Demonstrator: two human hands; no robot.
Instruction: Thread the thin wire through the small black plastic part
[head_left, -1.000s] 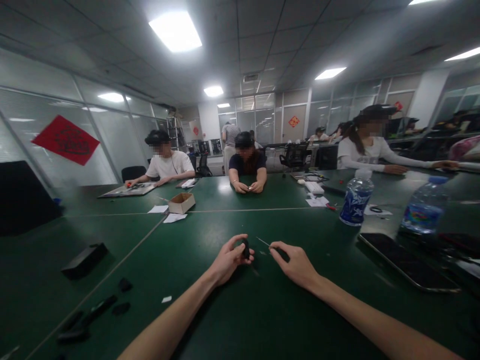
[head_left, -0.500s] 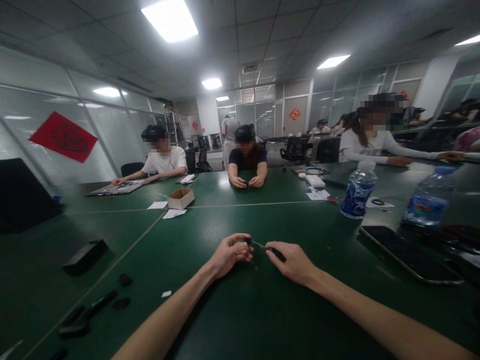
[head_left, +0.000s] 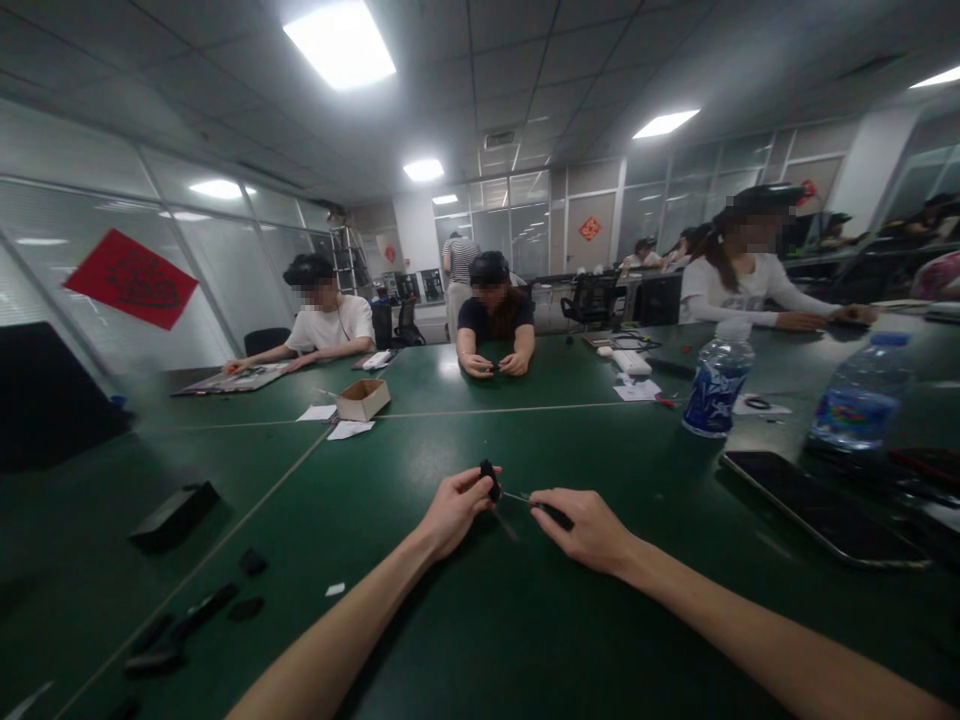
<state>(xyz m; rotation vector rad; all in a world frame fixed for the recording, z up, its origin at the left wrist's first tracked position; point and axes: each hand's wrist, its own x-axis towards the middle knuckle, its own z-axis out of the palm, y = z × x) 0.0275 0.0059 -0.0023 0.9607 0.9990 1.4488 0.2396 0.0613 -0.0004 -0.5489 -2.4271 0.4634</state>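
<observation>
We have open lane over green table (head_left: 442,630) between our forearms, more beyond our left hand (head_left: 456,512) and right hand (head_left: 589,528). Thin tool (head_left: 555,514) bridges gap between them. Right side: phone (head_left: 817,508), clear-capped bottle (head_left: 712,390), blue-capped bottle (head_left: 861,395) block us. Left: black box (head_left: 174,515), loose black pieces (head_left: 202,608). Farther ahead, leftward: small carton (head_left: 364,402).
</observation>
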